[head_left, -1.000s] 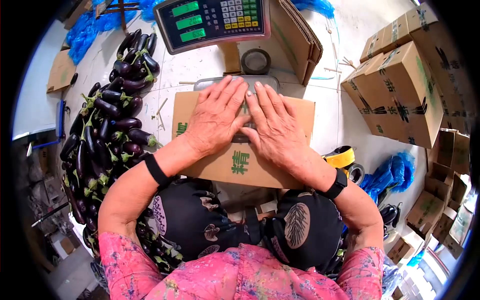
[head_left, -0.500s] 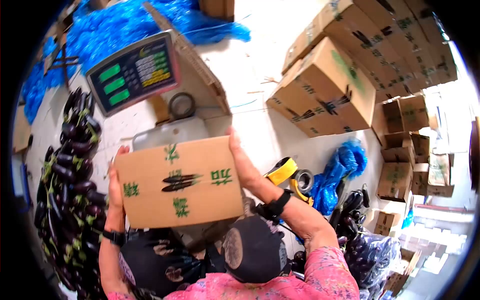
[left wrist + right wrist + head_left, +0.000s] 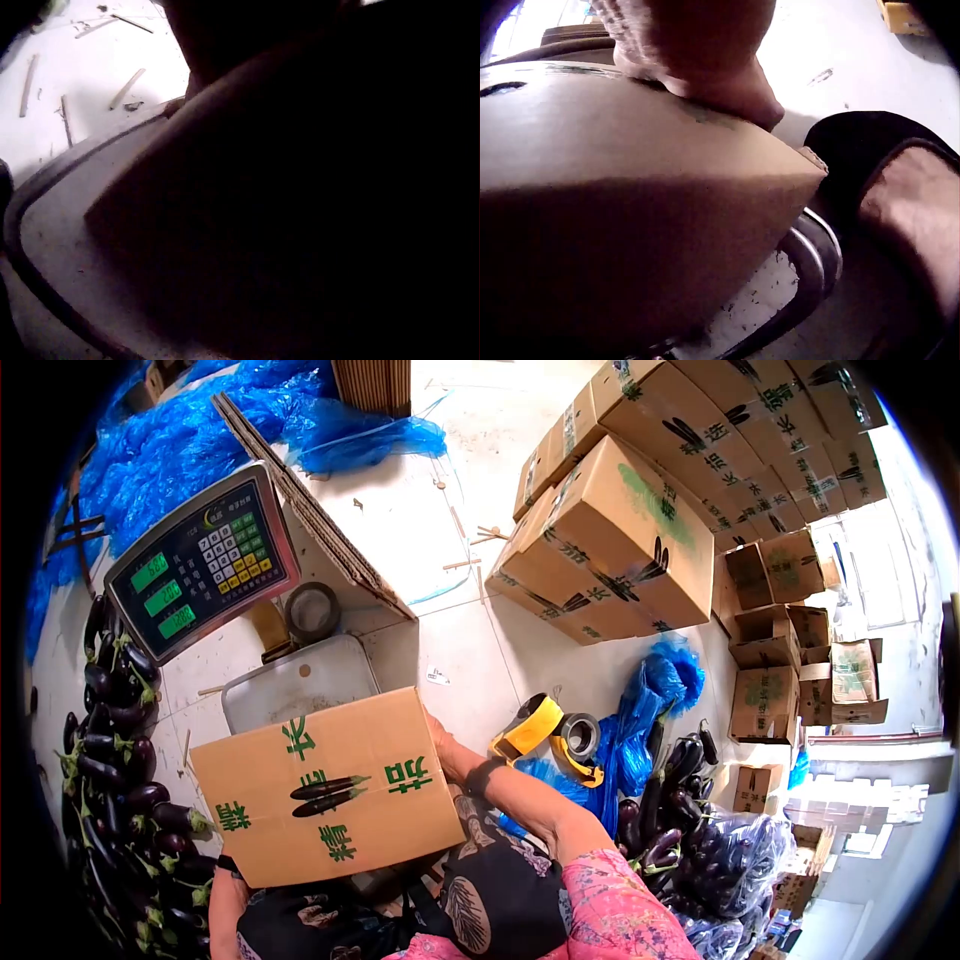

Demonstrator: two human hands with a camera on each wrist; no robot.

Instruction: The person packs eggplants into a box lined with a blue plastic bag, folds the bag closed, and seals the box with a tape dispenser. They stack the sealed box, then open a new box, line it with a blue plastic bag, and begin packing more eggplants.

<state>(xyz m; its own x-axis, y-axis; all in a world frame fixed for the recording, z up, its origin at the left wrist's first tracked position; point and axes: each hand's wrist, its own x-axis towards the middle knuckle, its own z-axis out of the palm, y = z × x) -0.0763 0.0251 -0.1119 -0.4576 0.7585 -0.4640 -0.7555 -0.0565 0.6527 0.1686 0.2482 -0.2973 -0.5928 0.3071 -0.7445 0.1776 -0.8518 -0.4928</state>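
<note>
A printed cardboard box (image 3: 380,825) is held tilted in front of the person's lap, its top with eggplant pictures facing up. It overlaps the near part of the metal scale plate (image 3: 300,682). My right hand (image 3: 697,52) holds the box's right side; its fingers are mostly hidden in the head view. On the far left side, the box covers my left hand in the head view, and only the strapped wrist shows below. The left wrist view gives a dark outline of that hand (image 3: 240,37) against the box. The scale's display (image 3: 205,560) is lit green.
A long eggplant heap (image 3: 115,790) lies at left. Stacked sealed boxes (image 3: 620,550) stand at right, near a yellow tape dispenser (image 3: 530,728) and blue plastic (image 3: 655,690). More eggplants (image 3: 680,780) lie at lower right. Leaning cardboard (image 3: 310,510) rises behind the scale.
The hands, earlier flat on the box's top over the scale, have moved to its sides. The box has come up and turned, nearer the body; the head view has swung right.
</note>
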